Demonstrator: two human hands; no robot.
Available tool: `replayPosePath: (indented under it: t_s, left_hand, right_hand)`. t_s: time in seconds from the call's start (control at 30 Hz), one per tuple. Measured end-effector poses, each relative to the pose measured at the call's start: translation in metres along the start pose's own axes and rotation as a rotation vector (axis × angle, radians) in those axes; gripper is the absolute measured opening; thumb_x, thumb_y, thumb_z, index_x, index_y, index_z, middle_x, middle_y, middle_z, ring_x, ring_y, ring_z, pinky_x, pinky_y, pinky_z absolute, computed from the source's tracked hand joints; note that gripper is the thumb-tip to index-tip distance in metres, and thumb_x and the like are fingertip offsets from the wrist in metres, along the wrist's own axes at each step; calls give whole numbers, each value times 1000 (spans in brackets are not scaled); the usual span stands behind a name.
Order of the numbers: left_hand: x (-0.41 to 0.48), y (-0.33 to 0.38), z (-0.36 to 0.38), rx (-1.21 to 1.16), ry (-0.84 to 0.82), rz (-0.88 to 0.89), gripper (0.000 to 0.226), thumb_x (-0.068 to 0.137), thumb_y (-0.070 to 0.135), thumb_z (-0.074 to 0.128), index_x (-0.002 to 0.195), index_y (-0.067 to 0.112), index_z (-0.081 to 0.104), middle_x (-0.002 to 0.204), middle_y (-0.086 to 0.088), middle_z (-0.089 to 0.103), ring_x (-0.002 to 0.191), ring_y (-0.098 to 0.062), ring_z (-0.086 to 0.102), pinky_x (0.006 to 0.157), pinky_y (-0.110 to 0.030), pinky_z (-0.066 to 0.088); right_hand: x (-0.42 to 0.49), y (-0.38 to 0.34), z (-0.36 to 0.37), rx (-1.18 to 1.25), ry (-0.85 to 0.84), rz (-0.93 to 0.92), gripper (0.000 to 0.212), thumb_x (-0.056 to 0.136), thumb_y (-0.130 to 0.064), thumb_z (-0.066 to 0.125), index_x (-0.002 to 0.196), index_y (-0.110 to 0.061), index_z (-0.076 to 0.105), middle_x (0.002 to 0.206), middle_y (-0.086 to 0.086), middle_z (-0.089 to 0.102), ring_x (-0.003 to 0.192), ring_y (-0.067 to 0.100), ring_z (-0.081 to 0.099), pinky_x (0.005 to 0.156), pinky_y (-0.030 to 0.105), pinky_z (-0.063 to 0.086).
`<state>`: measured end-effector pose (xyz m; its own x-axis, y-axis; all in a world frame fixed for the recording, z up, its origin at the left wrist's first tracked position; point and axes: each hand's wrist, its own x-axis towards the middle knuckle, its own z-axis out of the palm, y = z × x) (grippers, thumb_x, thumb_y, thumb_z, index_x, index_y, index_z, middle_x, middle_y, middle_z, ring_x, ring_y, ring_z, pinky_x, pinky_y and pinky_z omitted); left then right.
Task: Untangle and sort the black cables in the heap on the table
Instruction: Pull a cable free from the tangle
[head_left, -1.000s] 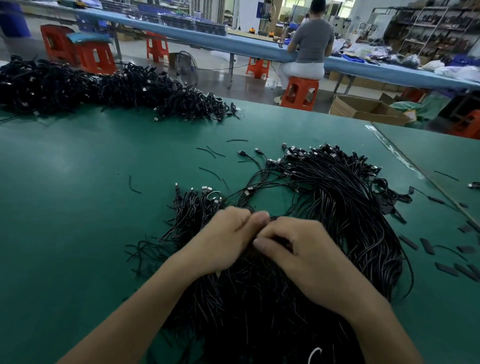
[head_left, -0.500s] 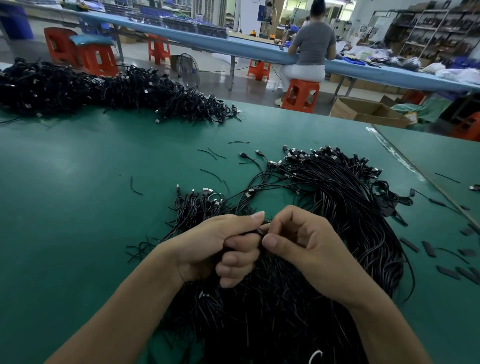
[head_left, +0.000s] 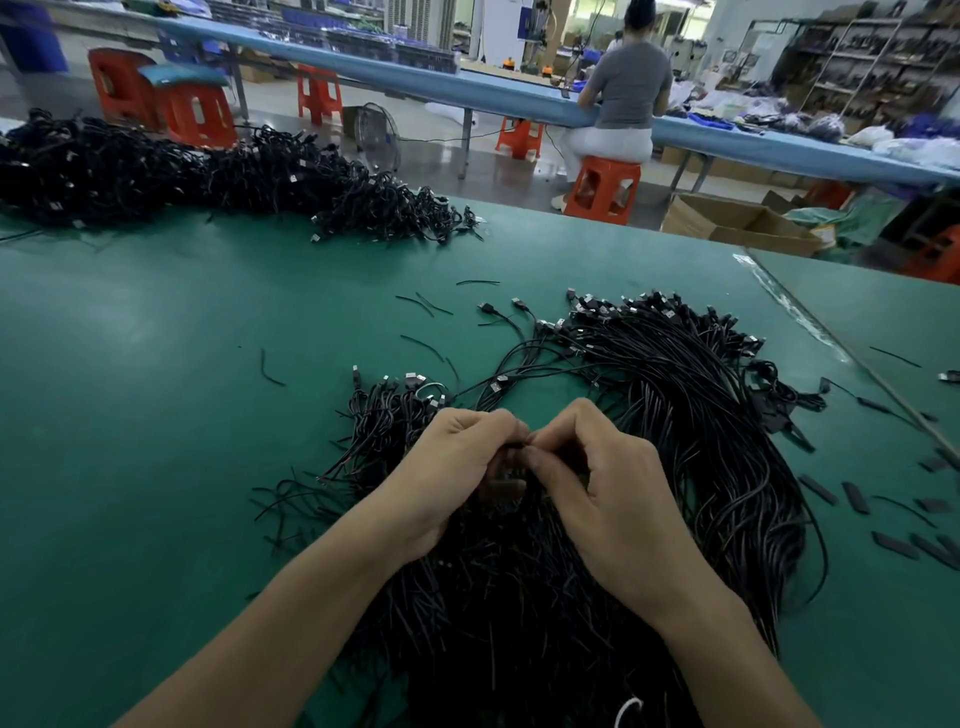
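Observation:
A big heap of black cables (head_left: 691, 447) with USB plugs lies on the green table (head_left: 156, 415), curving from the far right down toward me. My left hand (head_left: 457, 467) and my right hand (head_left: 597, 483) meet above the near part of the heap. Both have curled fingers and pinch a small bunch of black cable ends (head_left: 517, 449) between their fingertips. A smaller bundle of cables (head_left: 395, 410) fans out just left of my left hand. What lies inside my palms is hidden.
A second long pile of black cables (head_left: 208, 176) stretches along the table's far left edge. Short black offcuts (head_left: 852, 496) are scattered to the right and middle. A table seam (head_left: 831, 343) runs along the right. A person sits on an orange stool (head_left: 602, 189) beyond.
My left hand has rolled knuckles-up and both hands have drawn closer together at the fingertips, still working the same cable ends. The heap has not shifted.

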<state>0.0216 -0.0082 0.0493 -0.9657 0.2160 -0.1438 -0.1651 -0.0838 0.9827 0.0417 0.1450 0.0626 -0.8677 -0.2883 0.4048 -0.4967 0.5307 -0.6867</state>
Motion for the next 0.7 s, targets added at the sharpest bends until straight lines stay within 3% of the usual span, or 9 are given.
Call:
replayPosePath:
  t_s: [0.13, 0.2, 0.27, 0.37, 0.5, 0.6, 0.7]
  left_hand:
    - [-5, 7, 3, -286, -113, -264, 40, 94, 27, 45, 62, 11, 63, 58, -8, 57, 46, -19, 56, 46, -25, 50]
    - [-5, 7, 3, -307, -171, -305, 41, 98, 33, 42, 73, 7, 62, 62, -12, 63, 49, -24, 62, 46, -29, 52]
    - [-3, 4, 2, -240, -205, -316, 51, 101, 41, 37, 81, 1, 61, 63, -16, 63, 48, -25, 61, 42, -26, 48]
    - [1, -2, 2, -143, -187, -307, 68, 102, 53, 30, 70, 4, 66, 60, -15, 61, 42, -21, 52, 38, -22, 39]
    - [3, -10, 0, -30, -161, -271, 79, 95, 73, 27, 61, 16, 70, 61, -14, 63, 42, -19, 51, 38, -21, 36]
    - [3, -15, -2, 14, -162, -241, 76, 90, 78, 31, 54, 20, 66, 55, -6, 57, 37, -15, 42, 36, -18, 28]
    - [7, -20, -5, 50, -157, -166, 68, 91, 73, 38, 56, 20, 61, 46, 3, 40, 33, -10, 28, 37, -13, 21]
  right_hand:
    - [0, 1, 10, -11, 45, -23, 17, 93, -11, 66, 85, -23, 56, 73, -16, 60, 71, 1, 60, 58, 8, 43]
    - [0, 4, 11, -50, 55, -22, 19, 93, -14, 66, 86, -27, 55, 73, -19, 59, 71, 0, 58, 59, 6, 39]
    - [0, 7, 10, -72, 49, -18, 20, 94, -17, 64, 85, -30, 53, 69, -16, 58, 67, 3, 59, 57, 9, 40]
    - [1, 9, 9, -48, -6, -6, 19, 97, -20, 60, 85, -31, 50, 69, -11, 62, 57, 8, 62, 54, 16, 45]
    - [3, 14, 8, -124, 1, -21, 17, 97, -20, 59, 86, -30, 51, 72, -11, 61, 67, 6, 59, 56, 18, 44]
    - [6, 17, 7, -140, -7, -21, 13, 96, -19, 61, 87, -24, 54, 72, -15, 59, 72, 7, 60, 58, 22, 46]
    - [9, 19, 3, -69, -34, -35, 13, 95, -17, 64, 85, -20, 57, 69, -11, 64, 64, 5, 62, 57, 13, 44]
